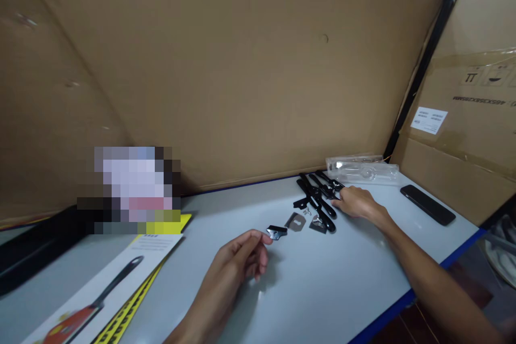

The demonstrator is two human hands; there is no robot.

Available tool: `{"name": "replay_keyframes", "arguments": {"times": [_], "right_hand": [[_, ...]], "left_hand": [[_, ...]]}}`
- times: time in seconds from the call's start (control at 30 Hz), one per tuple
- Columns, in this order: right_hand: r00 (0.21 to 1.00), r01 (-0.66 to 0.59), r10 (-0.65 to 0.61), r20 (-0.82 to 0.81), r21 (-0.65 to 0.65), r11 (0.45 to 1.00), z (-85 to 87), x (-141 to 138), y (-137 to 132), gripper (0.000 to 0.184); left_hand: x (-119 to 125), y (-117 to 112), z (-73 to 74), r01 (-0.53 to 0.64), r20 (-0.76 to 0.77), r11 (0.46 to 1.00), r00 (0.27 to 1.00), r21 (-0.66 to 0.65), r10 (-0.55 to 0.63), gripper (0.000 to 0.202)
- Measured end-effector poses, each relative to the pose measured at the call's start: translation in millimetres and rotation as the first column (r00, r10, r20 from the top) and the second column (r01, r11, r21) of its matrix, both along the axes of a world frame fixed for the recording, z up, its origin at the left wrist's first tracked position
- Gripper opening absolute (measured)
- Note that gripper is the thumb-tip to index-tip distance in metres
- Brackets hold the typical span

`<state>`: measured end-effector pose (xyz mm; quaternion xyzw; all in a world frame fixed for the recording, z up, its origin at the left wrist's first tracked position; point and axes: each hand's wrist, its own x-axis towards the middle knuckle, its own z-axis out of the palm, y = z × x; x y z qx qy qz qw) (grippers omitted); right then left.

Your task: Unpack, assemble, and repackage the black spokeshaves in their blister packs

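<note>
My left hand (242, 260) hovers over the white table (346, 279), fingers curled, pinching a small black and metal bracket (277, 232) at its fingertips. My right hand (357, 201) reaches to the far side and rests its fingers on a bunch of black handles (318, 199) lying together. Between the hands lie two flat grey metal plates (296, 221) and small screws (318, 221).
A clear plastic bag (363, 169) lies behind the handles. A black phone (427, 204) lies at the right. A printed card showing a pan (108, 290) lies at front left. Large cardboard sheets (242, 64) and boxes (471, 107) wall the back and right.
</note>
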<state>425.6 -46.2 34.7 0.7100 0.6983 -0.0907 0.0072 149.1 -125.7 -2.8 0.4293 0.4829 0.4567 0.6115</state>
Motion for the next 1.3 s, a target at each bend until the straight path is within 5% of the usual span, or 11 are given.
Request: {"name": "replay_keyframes", "arguments": {"times": [0.17, 0.47, 0.63, 0.9, 1.1, 1.17, 1.3], "right_hand": [[1.0, -0.015, 0.013, 0.014, 0.201, 0.98, 6.8, -15.2, -12.0, 0.041], [0.989, -0.064, 0.073, -0.129, 0.076, 0.995, -12.1, -31.4, -5.6, 0.02], [0.934, -0.064, 0.061, -0.351, 0.004, 0.998, -20.6, -22.5, 10.7, 0.031], [0.563, -0.116, 0.04, -0.826, -0.031, 0.993, -12.4, -23.8, 4.1, 0.034], [0.13, -0.327, 0.043, -0.991, -0.002, 0.945, -14.8, -88.8, -34.4, 0.045], [0.094, -0.386, 0.069, -0.993, 0.027, 0.922, -18.8, -114.3, -43.7, 0.042], [0.161, -0.437, 0.156, -0.974, 0.071, 0.897, -21.8, -148.7, -49.9, 0.024]], "left_hand": [[0.8, 0.4, 0.1, 0.018, -0.008, 1.0, 1.0, 0.014, -0.018, 0.045], [2.0, -2.0, 2.8, 0.029, -0.071, 0.998, 0.997, 0.047, -0.025, 0.044], [3.2, -1.3, 4.4, 0.015, -0.091, 0.995, 0.996, 0.098, -0.006, 0.042], [6.6, -3.9, 7.3, 0.069, -0.002, 0.99, 0.998, 0.126, -0.069, 0.039], [13.6, -6.4, 10.0, 0.092, 0.036, 0.963, 0.994, 0.254, -0.104, 0.049], [12.3, -6.2, 10.3, 0.066, 0.029, 0.95, 0.996, 0.306, -0.078, 0.049], [3.5, -1.8, 5.2, -0.102, 0.092, 0.95, 0.993, 0.294, 0.078, 0.047]]}}
